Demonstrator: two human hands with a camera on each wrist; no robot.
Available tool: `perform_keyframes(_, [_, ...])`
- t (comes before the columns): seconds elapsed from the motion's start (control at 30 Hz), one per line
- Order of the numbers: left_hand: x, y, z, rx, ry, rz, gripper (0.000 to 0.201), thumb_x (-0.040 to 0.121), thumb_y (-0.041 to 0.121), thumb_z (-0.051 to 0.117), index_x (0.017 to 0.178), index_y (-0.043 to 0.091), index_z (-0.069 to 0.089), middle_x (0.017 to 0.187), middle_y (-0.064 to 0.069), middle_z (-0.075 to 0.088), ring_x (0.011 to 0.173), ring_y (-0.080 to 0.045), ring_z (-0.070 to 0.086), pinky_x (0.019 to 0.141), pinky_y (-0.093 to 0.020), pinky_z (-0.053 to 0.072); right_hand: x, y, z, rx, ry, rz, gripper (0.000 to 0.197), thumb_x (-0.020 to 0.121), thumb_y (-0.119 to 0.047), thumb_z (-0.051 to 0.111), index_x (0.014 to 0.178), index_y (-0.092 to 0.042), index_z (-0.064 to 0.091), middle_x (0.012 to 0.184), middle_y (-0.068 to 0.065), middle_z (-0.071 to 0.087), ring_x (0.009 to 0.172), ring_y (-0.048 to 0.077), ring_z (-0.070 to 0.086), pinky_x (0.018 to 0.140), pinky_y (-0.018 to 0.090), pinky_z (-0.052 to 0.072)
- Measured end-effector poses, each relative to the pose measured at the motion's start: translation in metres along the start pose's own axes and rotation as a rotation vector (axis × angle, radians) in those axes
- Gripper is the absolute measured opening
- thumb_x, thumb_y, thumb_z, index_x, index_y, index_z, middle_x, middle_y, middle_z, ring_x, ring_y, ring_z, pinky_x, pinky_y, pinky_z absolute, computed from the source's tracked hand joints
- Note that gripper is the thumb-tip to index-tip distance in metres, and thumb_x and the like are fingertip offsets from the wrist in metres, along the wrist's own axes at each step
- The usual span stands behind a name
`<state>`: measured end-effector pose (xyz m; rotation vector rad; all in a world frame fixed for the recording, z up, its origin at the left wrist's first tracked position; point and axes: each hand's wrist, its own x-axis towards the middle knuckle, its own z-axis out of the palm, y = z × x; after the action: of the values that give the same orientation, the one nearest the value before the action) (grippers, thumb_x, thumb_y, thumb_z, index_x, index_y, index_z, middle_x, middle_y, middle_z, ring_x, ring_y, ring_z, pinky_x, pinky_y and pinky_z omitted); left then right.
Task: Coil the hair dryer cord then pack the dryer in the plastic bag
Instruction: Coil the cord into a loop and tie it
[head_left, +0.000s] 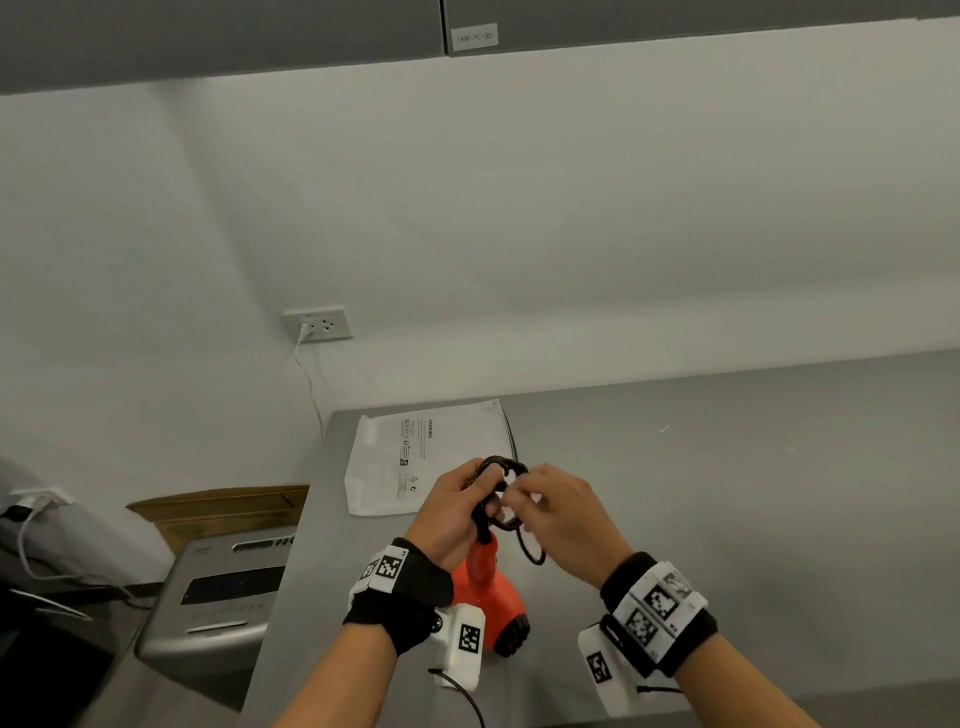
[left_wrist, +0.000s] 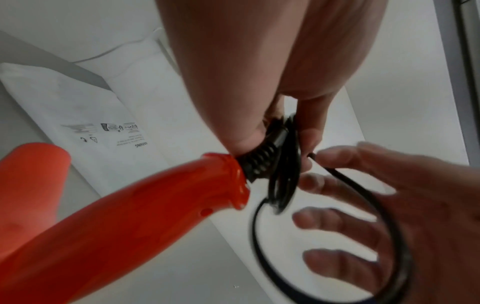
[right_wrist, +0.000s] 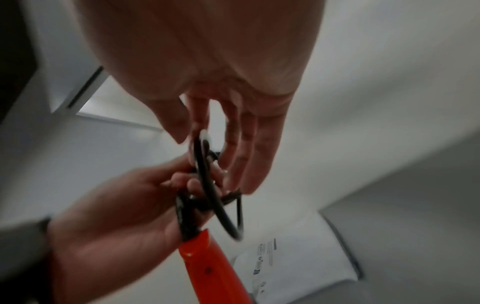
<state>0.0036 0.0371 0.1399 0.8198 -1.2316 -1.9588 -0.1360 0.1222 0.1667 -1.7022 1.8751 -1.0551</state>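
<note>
An orange hair dryer (head_left: 488, 592) hangs nozzle-down over the grey table, its handle (left_wrist: 135, 211) pointing up. Its black cord (head_left: 500, 470) is gathered in loops at the handle's end. My left hand (head_left: 480, 493) grips those loops and the ribbed cord collar (left_wrist: 257, 162). My right hand (head_left: 517, 493) pinches a loop of cord (right_wrist: 201, 148) between thumb and forefinger, its other fingers spread; one loop (left_wrist: 369, 216) hangs down round them. The white plastic bag (head_left: 405, 457) with printed warnings lies flat on the table just beyond my hands.
The grey table (head_left: 727, 493) stretches to the right, and its left edge is close to my left arm. Left of it stand a grey machine (head_left: 228, 587) and a cardboard box (head_left: 223, 506). A wall socket (head_left: 318, 323) holds a white cable.
</note>
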Motion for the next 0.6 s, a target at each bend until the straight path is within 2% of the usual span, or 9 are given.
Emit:
perform_keyframes(0.07, [0.001,0.002,-0.006,-0.018,0.022,-0.004,0.017,0.101,0.011,0.055,0.100,0.002,0.070,0.079,-0.009,0.046,0.057,-0.012,0.044,0.061,-0.027,0.047,0.007,0.013,-0.006,0.210,0.117,0.149,0.007,0.095,-0.030,0.063,0.091,-0.025,0.066,0.094,-0.006,0.066,0.083,0.013,0.065,0.073,0.034,0.057])
perform_keyframes(0.1, [0.001,0.003,-0.007,-0.027,0.014,-0.013,0.017,0.101,0.010,0.055,0.098,0.002,0.070,0.079,-0.009,0.045,0.057,-0.011,0.043,0.060,-0.026,0.047,0.010,0.019,-0.008,0.268,0.126,0.237,0.009,0.094,-0.034,0.065,0.099,-0.027,0.064,0.099,-0.005,0.067,0.088,0.014,0.066,0.077,0.035,0.058])
perform_keyframes(0.17, [-0.002,0.004,-0.004,-0.014,-0.020,-0.032,0.018,0.101,0.009,0.055,0.102,-0.001,0.070,0.073,-0.005,0.049,0.057,-0.012,0.042,0.060,-0.025,0.046,0.016,0.028,-0.003,0.398,-0.055,0.361,0.027,0.093,-0.038,0.067,0.116,-0.024,0.062,0.109,0.002,0.069,0.097,0.019,0.068,0.084,0.037,0.056])
perform_keyframes(0.2, [-0.003,0.004,-0.001,-0.003,-0.039,-0.043,0.020,0.101,0.010,0.055,0.106,-0.003,0.070,0.068,-0.002,0.052,0.058,-0.012,0.042,0.061,-0.024,0.047,0.017,0.031,0.003,0.505,-0.152,0.388,0.030,0.095,-0.034,0.067,0.120,-0.018,0.063,0.109,0.008,0.072,0.099,0.023,0.070,0.086,0.039,0.056])
perform_keyframes(0.27, [-0.002,0.005,-0.002,-0.006,-0.047,-0.067,0.025,0.100,0.018,0.058,0.105,-0.004,0.069,0.066,-0.002,0.056,0.060,-0.014,0.046,0.060,-0.025,0.047,0.018,0.032,0.009,0.726,-0.175,0.398,0.024,0.098,-0.018,0.063,0.114,0.000,0.067,0.093,0.015,0.073,0.088,0.030,0.069,0.084,0.041,0.057])
perform_keyframes(0.33, [0.000,0.006,-0.011,-0.062,-0.013,-0.096,0.030,0.100,0.029,0.058,0.097,0.001,0.069,0.072,-0.005,0.059,0.062,-0.016,0.051,0.058,-0.028,0.044,0.019,0.029,0.009,0.854,-0.113,0.372,0.019,0.099,-0.007,0.059,0.104,0.010,0.064,0.074,0.012,0.064,0.074,0.029,0.062,0.075,0.036,0.059])
perform_keyframes(0.4, [0.002,0.010,-0.025,-0.121,0.049,-0.082,0.027,0.099,0.023,0.060,0.104,-0.002,0.068,0.079,-0.009,0.059,0.067,-0.019,0.054,0.057,-0.029,0.048,0.019,0.021,0.005,0.913,-0.101,0.317,0.013,0.100,-0.006,0.058,0.100,0.006,0.064,0.068,0.008,0.058,0.066,0.024,0.061,0.072,0.036,0.059])
perform_keyframes(0.5, [0.001,0.018,-0.057,-0.126,0.168,-0.010,0.019,0.097,-0.003,0.056,0.112,-0.006,0.066,0.089,-0.014,0.058,0.073,-0.018,0.058,0.066,-0.022,0.059,0.018,0.018,-0.006,0.945,-0.004,0.336,0.013,0.101,-0.008,0.055,0.095,-0.001,0.063,0.065,0.006,0.049,0.055,0.021,0.056,0.064,0.036,0.058])
perform_keyframes(0.6, [-0.006,0.027,-0.091,-0.133,0.270,0.068,0.030,0.095,-0.007,0.058,0.123,-0.002,0.064,0.100,-0.019,0.062,0.077,-0.017,0.061,0.070,-0.020,0.060,0.017,0.024,-0.016,0.943,0.086,0.396,0.015,0.101,-0.008,0.055,0.093,-0.001,0.065,0.066,0.008,0.050,0.059,0.022,0.060,0.063,0.039,0.060])
